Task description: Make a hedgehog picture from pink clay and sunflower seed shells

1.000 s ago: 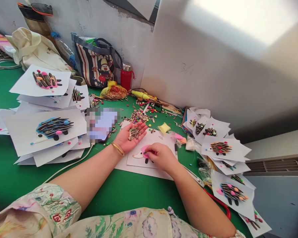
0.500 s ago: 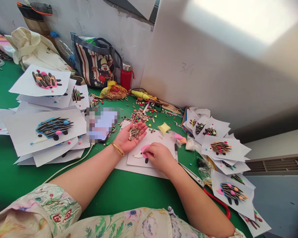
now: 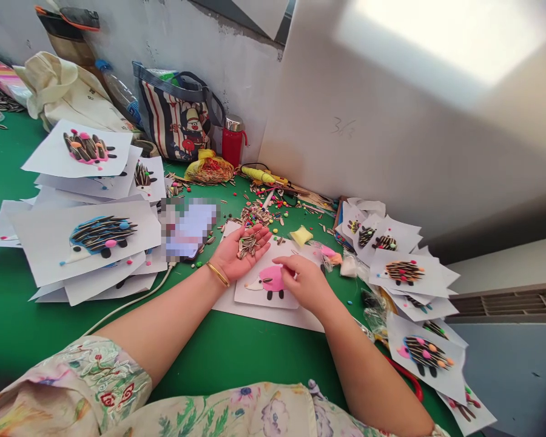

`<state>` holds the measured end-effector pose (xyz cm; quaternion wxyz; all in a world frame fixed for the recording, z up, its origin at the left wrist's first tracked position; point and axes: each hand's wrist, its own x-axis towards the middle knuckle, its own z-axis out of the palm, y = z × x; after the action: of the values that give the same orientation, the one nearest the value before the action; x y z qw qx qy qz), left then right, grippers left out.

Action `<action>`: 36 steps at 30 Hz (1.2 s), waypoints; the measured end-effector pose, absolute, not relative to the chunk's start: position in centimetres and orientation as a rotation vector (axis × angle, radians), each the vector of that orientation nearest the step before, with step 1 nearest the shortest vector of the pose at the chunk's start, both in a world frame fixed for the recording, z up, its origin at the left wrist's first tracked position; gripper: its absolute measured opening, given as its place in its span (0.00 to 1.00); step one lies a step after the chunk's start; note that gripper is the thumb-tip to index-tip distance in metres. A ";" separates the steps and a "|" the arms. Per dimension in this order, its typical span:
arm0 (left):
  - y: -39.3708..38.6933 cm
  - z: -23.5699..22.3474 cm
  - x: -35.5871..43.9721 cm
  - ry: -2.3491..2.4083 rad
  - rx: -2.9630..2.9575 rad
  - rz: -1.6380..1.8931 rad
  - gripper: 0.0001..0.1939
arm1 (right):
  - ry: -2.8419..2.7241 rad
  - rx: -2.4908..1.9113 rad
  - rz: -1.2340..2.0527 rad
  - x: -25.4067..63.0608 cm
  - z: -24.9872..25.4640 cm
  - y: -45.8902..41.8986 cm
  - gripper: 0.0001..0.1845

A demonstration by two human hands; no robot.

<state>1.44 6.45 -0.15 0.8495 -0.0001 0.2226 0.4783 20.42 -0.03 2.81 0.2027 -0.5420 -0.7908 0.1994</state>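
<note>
Hedgehog sheet (image 3: 258, 297) lies partly beneath the right hand (image 3: 310, 284), thumb and forefinger parted. Left hand (image 3: 233, 254): spread, palm up. Pink body (image 3: 276, 277): mostly visible. Palm tilt could spill the loose seeds (image 3: 247, 245); fingertip contact could shift the body's single seed (image 3: 267, 280).

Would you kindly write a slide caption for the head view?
Left hand cradling seeds, right hand beside a pink hedgehog picture.
</note>
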 end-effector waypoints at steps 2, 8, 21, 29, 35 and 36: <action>6.4 -0.1 1.5 0.467 -0.004 1.004 0.16 | -2.150 -1.498 0.543 20.5 3.2 0.3 0.16; 6.3 -0.2 1.5 0.386 0.003 0.978 0.18 | -2.278 -1.398 0.489 17.9 3.9 1.7 0.08; 6.4 0.0 1.5 0.378 -0.108 0.900 0.19 | -2.396 -1.399 0.272 13.8 3.2 5.0 0.08; 6.3 0.1 1.6 0.421 -0.081 0.938 0.19 | -2.201 -1.384 0.463 15.2 4.0 4.9 0.12; 6.2 0.1 1.4 0.412 -0.011 0.964 0.20 | -2.188 -1.459 0.555 17.3 4.2 4.1 0.12; 6.2 0.1 1.4 0.421 -0.027 0.979 0.20 | -2.209 -1.463 0.570 17.7 4.2 3.9 0.11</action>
<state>1.35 6.24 0.09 0.8611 -0.0128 0.2008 0.4668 17.69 3.85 4.15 0.2139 -0.5274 -0.7962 0.2053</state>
